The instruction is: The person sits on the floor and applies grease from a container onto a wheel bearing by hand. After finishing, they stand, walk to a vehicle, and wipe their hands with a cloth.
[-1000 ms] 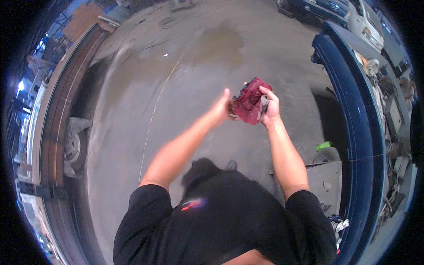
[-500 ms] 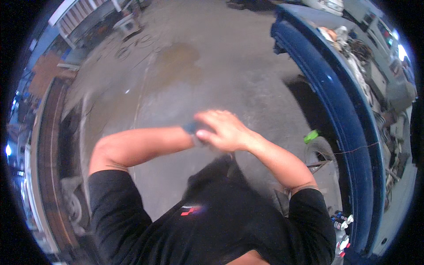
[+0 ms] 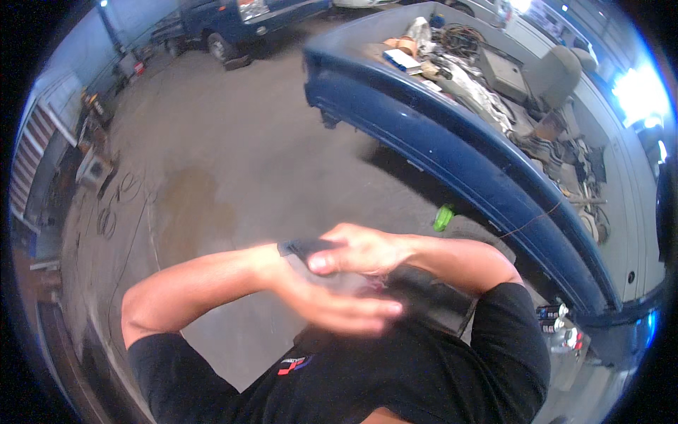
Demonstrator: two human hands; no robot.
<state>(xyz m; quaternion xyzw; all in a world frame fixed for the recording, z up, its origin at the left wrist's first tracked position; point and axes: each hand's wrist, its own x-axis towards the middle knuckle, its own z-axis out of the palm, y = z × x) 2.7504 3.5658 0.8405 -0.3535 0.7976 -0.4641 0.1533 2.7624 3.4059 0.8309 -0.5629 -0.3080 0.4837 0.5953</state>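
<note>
My left hand [image 3: 337,305] reaches across in front of my black shirt, slightly blurred, its fingers stretched out and holding nothing. Around or on the left wrist sits a dark grey band [image 3: 299,249]; whether it is a watch or a piece of cloth I cannot tell. My right hand [image 3: 364,251] lies over the back of the left wrist, closed on that band, with its thumb on the near side and its fingertips partly hidden. The thumb presses where the band meets the left hand.
A detached blue truck bed [image 3: 431,134] loaded with assorted parts curves along the right. Below it are a bright green object [image 3: 443,218] and a tyre [image 3: 480,230]. Several bottles [image 3: 553,325] stand at lower right. Thin cables [image 3: 106,222] lie on the left floor; a blue vehicle [image 3: 247,18] is parked far off.
My view has swung to the right, bringing more of the truck bed and the parked vehicle in. The left hand's stretched fingers now show below the right hand, which stays at the left wrist.
</note>
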